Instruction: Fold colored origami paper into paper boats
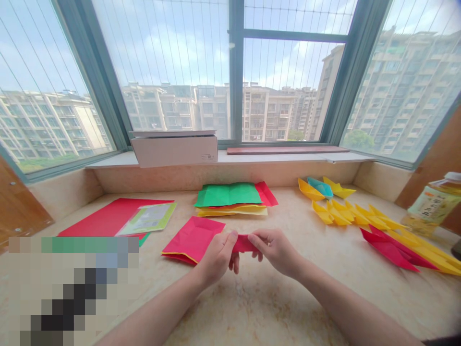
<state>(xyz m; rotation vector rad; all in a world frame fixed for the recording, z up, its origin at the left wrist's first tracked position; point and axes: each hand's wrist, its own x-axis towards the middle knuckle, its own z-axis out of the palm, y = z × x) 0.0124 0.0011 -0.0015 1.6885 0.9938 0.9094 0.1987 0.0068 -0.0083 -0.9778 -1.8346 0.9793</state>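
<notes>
- We pinch a small folded red paper (242, 244) between the fingers of our left hand (219, 254) and right hand (275, 246), over the tabletop (248, 307).
- Beside our left hand we see a creased red paper stack (192, 238).
- Yellow paper boats (338, 214) and a red paper boat (394, 247) sit to our right.

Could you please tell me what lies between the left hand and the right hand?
The head view shows a folded red paper, its ends held by the left hand and the right hand.
</notes>
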